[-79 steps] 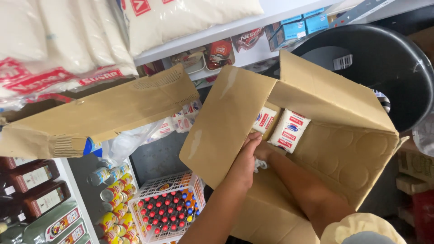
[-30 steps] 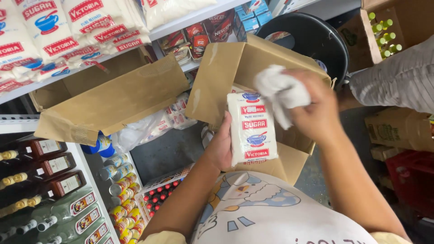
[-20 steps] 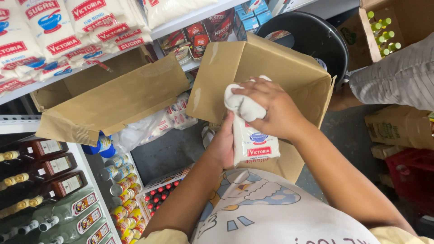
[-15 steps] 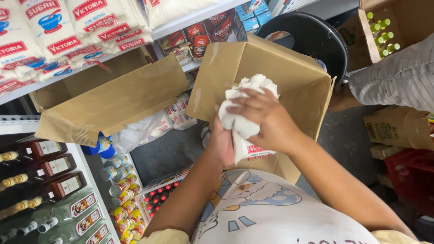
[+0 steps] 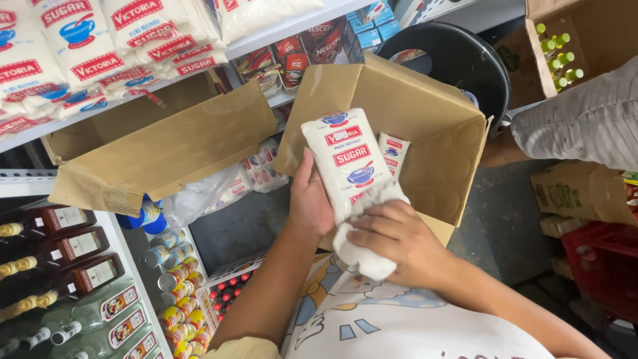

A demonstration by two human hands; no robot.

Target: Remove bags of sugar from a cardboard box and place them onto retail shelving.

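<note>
bright, even light from above; soft shadow darkens the floor and the lower shelves. the picture is sharp at the centre, slightly stretched and softer toward the edges, with no strong glare.

Left hand (image 5: 311, 199) gripping a white sugar bag (image 5: 348, 159) from behind, right hand (image 5: 397, 242) pressing a white cloth (image 5: 362, 256) against its lower end, open cardboard box (image 5: 438, 126) behind, another packet (image 5: 393, 149) inside
</note>
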